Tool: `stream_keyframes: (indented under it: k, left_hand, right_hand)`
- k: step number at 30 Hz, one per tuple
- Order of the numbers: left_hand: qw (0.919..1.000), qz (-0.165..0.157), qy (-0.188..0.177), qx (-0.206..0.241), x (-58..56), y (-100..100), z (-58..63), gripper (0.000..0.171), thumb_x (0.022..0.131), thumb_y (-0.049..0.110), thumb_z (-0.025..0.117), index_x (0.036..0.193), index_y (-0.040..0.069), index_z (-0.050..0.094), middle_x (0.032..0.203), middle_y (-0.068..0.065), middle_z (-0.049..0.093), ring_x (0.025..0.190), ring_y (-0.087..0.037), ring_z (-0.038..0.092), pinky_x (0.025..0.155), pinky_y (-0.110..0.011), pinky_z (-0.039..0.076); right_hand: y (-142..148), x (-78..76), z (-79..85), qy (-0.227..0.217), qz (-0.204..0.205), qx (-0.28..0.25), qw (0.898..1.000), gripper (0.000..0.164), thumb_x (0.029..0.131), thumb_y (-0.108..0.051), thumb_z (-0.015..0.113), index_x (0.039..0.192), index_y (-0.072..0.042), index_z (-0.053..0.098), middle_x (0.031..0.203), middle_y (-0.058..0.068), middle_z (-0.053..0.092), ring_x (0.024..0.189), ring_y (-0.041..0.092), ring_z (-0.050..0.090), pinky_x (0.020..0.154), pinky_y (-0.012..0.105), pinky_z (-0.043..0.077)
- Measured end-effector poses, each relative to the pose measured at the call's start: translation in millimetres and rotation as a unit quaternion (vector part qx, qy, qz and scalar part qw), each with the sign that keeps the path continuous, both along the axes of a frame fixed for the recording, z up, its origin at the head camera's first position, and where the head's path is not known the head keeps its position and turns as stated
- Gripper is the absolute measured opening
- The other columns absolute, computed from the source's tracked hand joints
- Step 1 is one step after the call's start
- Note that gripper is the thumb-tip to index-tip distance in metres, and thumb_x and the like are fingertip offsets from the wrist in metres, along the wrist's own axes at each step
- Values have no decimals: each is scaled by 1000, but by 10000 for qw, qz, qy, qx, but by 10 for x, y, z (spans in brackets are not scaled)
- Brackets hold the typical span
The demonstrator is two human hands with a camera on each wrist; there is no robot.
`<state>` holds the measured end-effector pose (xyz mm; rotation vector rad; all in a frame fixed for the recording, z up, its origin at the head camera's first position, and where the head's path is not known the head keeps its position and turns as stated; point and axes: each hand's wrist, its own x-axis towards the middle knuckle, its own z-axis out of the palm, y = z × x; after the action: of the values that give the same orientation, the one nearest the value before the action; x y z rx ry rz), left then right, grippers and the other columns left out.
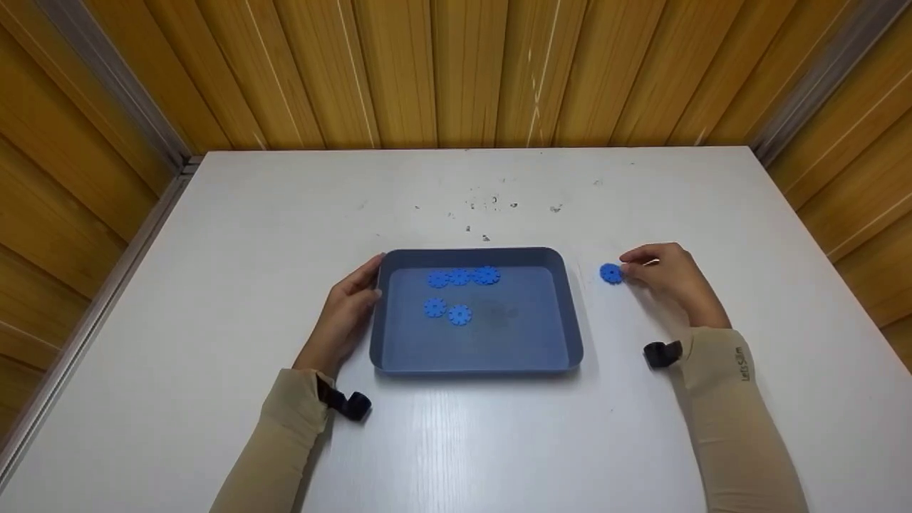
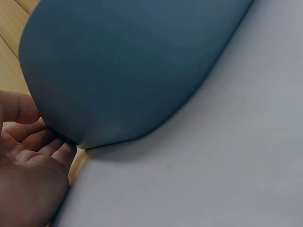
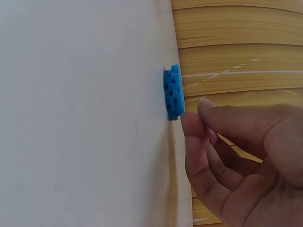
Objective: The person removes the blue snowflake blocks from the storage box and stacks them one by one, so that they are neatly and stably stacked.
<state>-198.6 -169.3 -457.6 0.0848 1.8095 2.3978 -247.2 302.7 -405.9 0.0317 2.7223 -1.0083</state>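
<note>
A blue-grey rectangular tray (image 1: pixel 477 360) lies on the white table. Inside it are several blue notched discs (image 1: pixel 459 315), some overlapping in a row near its far side. At the tray's left side my left hand (image 1: pixel 342 313) holds the wall, its thumb (image 2: pixel 21 108) against the outside and its fingertips at the lower edge. Right of the tray, more blue notched discs (image 3: pixel 173 92) lie flat in a small stack on the table. My right hand (image 1: pixel 666 278) is at the stack's right edge, thumb and forefinger close together, with no disc visible between them.
The white table (image 1: pixel 235 285) extends around the tray, with small dark marks (image 1: pixel 484 206) beyond its far side. Yellow wood-look panels (image 1: pixel 463 71) stand behind and on both sides. A black wrist camera (image 1: pixel 662 354) sits on each cuff.
</note>
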Motion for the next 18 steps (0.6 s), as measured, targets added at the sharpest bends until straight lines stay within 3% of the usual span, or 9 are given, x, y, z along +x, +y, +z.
stream_keyframes:
  k: [8, 18]
  left_hand:
    - [10000, 9, 9, 36, -8, 2, 7, 62, 88, -11, 42, 147, 3, 36, 156, -7, 32, 147, -15, 21, 121, -31, 16]
    - [10000, 14, 7, -38, 0, 4, 6, 60, 89, -10, 43, 147, 4, 36, 156, -6, 32, 147, -15, 21, 120, -30, 16]
  right_hand:
    - [17, 2, 19, 68, 47, 25, 10000, 41, 93, -33, 60, 123, -6, 63, 124, 18, 59, 111, 30, 50, 94, 40, 39]
    - [-58, 22, 143, 358, 279, -157, 9988, 46, 93, -40, 59, 122, -4, 64, 111, 19, 67, 94, 24, 66, 74, 18, 49]
